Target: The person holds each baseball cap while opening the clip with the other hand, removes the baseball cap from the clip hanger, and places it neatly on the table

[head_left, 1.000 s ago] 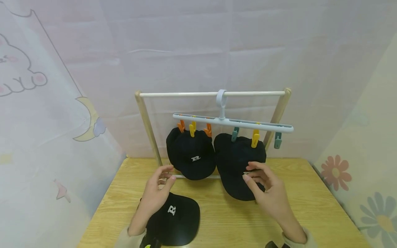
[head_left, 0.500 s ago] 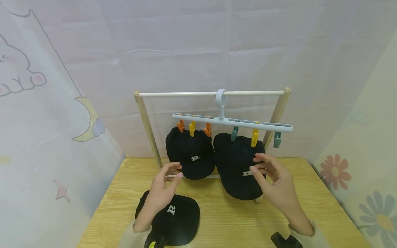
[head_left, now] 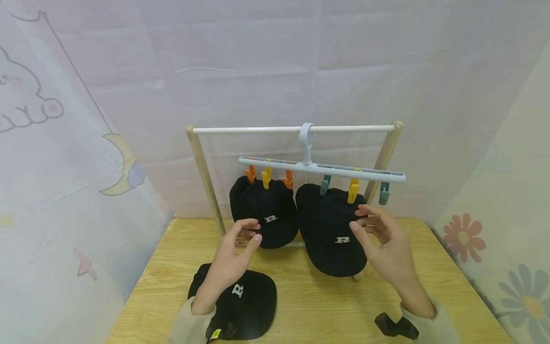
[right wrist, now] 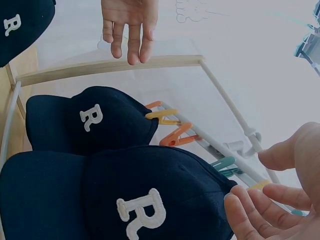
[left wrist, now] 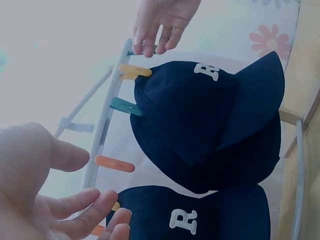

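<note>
My left hand (head_left: 234, 255), thumb and fingers apart, holds nothing; it overlaps the lower edge of the left hanging cap (head_left: 268, 200) in the head view. Black with a white R, that cap hangs under orange, yellow and orange clips. Beside it a second black cap (head_left: 326, 215) hangs lower, under a teal clip (head_left: 325, 185) and a yellow clip (head_left: 353, 190). My right hand (head_left: 386, 246), bent-fingered and also without anything in it, is at this cap's right side. At the hanger's right end a teal clip (head_left: 384, 193) dangles free. The light blue hanger (head_left: 356, 173) slants down rightward.
A third black cap (head_left: 255, 298) lies on the wooden table (head_left: 313, 306), partly hidden by my left forearm. The rack, with a white top rail (head_left: 249, 130) and wooden legs, stands at the back before a printed cloth (head_left: 275, 62).
Both hands have moved up and to the right, my right hand away from the right cap's letter, which now shows fully. The caps and hanger hold nearly still.
</note>
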The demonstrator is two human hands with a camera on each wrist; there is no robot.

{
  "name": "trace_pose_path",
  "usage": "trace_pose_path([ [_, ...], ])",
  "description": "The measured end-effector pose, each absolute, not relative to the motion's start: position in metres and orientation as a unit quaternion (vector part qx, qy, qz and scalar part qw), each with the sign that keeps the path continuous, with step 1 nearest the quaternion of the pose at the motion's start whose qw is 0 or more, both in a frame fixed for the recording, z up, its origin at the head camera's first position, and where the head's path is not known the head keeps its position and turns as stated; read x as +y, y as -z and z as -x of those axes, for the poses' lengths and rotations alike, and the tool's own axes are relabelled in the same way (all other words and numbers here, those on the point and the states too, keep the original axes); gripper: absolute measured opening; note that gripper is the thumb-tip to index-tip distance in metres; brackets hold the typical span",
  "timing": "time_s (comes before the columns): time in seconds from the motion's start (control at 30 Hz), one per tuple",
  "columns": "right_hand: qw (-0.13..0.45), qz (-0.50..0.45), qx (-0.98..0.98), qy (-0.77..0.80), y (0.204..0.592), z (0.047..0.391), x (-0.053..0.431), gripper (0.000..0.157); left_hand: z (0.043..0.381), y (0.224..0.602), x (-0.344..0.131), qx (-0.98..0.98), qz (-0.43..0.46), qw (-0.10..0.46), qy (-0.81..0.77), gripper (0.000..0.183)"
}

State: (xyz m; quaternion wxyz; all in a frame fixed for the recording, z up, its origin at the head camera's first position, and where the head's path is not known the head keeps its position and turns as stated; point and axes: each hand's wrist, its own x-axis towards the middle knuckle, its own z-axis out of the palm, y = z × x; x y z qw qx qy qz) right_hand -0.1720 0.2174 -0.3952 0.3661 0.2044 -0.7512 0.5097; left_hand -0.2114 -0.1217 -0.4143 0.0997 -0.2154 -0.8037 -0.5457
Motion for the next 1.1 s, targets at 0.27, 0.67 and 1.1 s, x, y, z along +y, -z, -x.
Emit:
trace_pose_path([
  [0.27, 0.375, -0.185, -0.753, -0.508, 0.390, 0.175, 0.219, 0.047, 0.215, 0.410, -0.111, -0.800, 0.235, 0.094, 0.544, 0.034],
  [0.67, 0.389, -0.176, -0.756, -0.496, 0.387, 0.182, 0.225, 0.045, 0.219, 0.410, -0.099, -0.795, 0.253, 0.084, 0.545, 0.033],
  [1.1, 0.416, -0.168, -0.755, -0.478, 0.388, 0.183, 0.221, 0.049, 0.225, 0.404, -0.078, -0.783, 0.282, 0.090, 0.547, 0.034],
])
